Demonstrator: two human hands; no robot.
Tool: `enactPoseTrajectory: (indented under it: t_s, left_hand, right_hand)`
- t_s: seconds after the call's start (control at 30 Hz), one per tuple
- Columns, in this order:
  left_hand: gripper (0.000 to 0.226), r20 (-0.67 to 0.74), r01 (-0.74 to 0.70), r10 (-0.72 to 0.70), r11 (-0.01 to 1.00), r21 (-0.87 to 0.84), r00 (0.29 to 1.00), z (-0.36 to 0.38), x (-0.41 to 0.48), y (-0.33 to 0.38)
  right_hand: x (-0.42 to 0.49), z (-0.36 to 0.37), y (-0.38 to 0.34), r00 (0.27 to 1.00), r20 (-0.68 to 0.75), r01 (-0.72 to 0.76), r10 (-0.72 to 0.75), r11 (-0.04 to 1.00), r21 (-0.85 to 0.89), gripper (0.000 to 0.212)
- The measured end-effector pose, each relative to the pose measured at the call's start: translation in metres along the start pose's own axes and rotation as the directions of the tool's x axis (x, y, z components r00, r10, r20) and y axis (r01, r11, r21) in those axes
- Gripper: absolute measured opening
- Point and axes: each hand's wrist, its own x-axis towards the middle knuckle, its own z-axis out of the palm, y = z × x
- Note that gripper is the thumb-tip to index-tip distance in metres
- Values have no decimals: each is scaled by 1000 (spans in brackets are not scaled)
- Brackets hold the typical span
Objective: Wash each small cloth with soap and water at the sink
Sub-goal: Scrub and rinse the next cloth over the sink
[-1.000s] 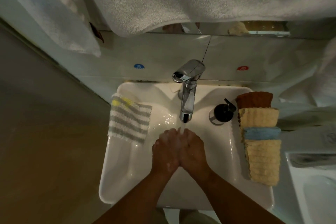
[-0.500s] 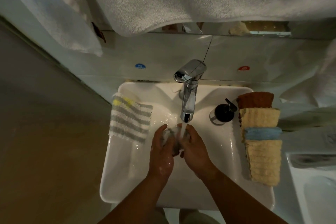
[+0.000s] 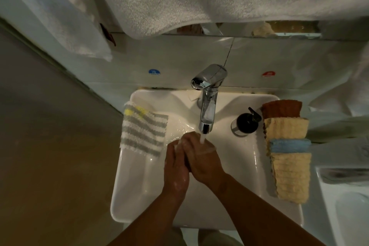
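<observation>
Left hand [image 3: 175,168] and right hand [image 3: 202,159] pressed together under faucet [image 3: 209,94] stream | grasp: cannot tell | striped cloth [image 3: 143,132] on sink [image 3: 127,185] rim

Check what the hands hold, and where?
Nothing visible: left hand and right hand press palm to palm under the tap; anything between them is hidden.
</observation>
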Motion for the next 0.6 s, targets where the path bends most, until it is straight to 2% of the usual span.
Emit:
enactPoseTrajectory:
  t_s: [0.07, 0.13, 0.2, 0.23, 0.3, 0.4, 0.43, 0.5, 0.53, 0.6]
  left_hand:
    - [19, 16, -12, 12, 1000, -18, 1000, 1, 1, 2]
    - [20, 32, -30, 30, 1000, -3, 999, 0, 2, 1]
    - [21, 49, -61, 59, 997, 44, 997, 1, 3, -1]
    - [21, 50, -63, 59, 996, 71, 997, 2, 3, -2]
    - [20, 57, -71, 64, 990, 124, 996, 4, 6, -2]
    - [17, 88, -111, 94, 971, 212, 992, 4, 9, -5]
    - [15, 98, -134, 113, 962, 237, 989, 3, 9, -5]
    - [14, 99, -169, 145, 936, 310, 984, 3, 9, -9]
    - [19, 83, -176, 156, 919, 353, 984, 4, 9, -9]
    - [35, 66, -207, 200, 862, 462, 978, 9, 9, -5]
  right_hand:
    - [-1, -1, -2, 996, -14, -92, 93, 995, 50, 36]
    - [-3, 0, -3, 966, 53, -257, 254, 965, 59, 41]
    - [-4, -2, -2, 887, 141, -460, 439, 864, 204, 44]
    - [-3, -3, -1, 857, 162, -516, 489, 815, 263, 44]
    - [-6, -3, 2, 840, 173, -541, 514, 774, 330, 44]
    - [-15, -3, 1, 840, 190, -520, 508, 656, 547, 35]
    - [-20, -4, 1, 849, 174, -500, 500, 651, 570, 33]
    - [-23, -9, -1, 854, 168, -510, 492, 729, 457, 24]
    - [-23, -9, 1, 846, 163, -530, 508, 768, 359, 18]
    - [-23, -7, 5, 864, 109, -502, 491, 853, 141, 20]
